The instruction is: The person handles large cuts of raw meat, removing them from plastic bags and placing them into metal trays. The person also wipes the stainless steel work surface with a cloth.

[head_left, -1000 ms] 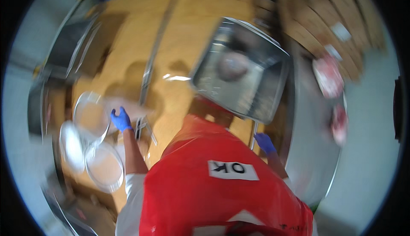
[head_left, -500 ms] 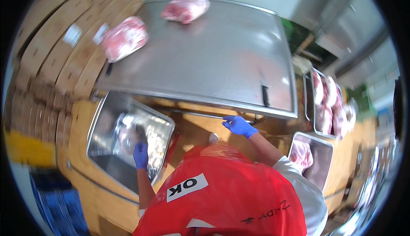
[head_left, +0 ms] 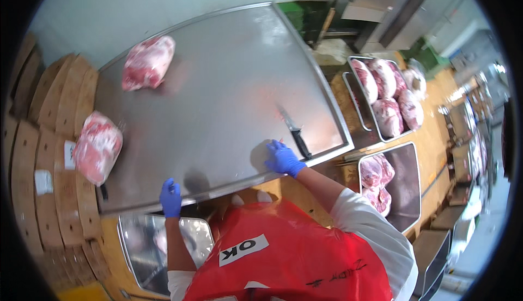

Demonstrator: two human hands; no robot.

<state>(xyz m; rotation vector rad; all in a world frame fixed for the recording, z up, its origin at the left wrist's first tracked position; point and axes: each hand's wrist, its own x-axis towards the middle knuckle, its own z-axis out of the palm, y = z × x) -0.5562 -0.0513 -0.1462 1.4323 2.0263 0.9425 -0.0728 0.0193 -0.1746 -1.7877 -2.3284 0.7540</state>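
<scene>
Left hand [head_left: 170, 199] is held loosely unclenched; right hand [head_left: 284, 159], fingers spread, beside knife [head_left: 300, 143]. Meat [head_left: 148, 64] is placed on table [head_left: 218, 104]

Pale wall [head_left: 125, 17] is backing the steel worktable [head_left: 218, 94] at its far edge; ochre floor [head_left: 436, 88] is spreading beyond its right edge.

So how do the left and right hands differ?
The right hand is over the table beside the knife; the left hand is at the table's near edge, away from the knife. In view, the right hand points up-left; the left hand points nearly straight up. Both are blue-gloved; neither visibly holds anything.
</scene>
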